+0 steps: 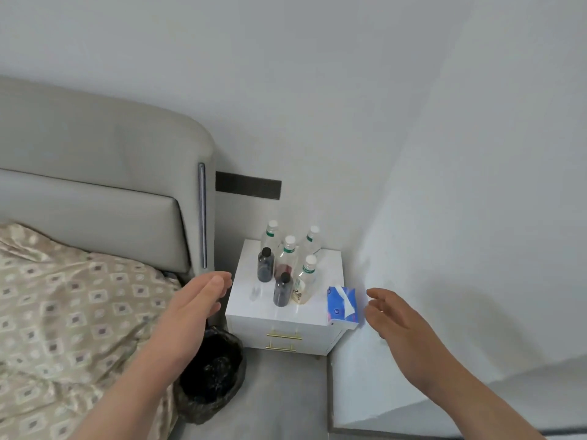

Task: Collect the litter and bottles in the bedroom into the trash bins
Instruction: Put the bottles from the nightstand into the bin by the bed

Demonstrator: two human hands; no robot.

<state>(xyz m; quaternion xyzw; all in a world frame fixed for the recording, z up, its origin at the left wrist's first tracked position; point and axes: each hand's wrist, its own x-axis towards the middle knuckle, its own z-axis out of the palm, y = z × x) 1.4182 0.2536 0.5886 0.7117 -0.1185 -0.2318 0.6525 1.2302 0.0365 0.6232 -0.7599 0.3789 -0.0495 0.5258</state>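
Observation:
Several plastic bottles stand upright on a white nightstand [254,308]: clear ones with white caps such as the nearest [304,282], and two small dark ones with black caps [265,265] [282,289]. A blue tissue pack [344,308] lies on the nightstand's right front corner. A bin lined with a black bag [212,373] stands on the floor between bed and nightstand. My left hand [198,308] hovers open at the nightstand's left edge, above the bin. My right hand [392,315] is open just right of the tissue pack, not touching it.
A bed with a patterned cover [70,312] and grey padded headboard [104,173] fills the left. White walls close in behind and to the right of the nightstand. Grey floor [286,392] runs in front of it. The nightstand has two gold drawer handles [283,336].

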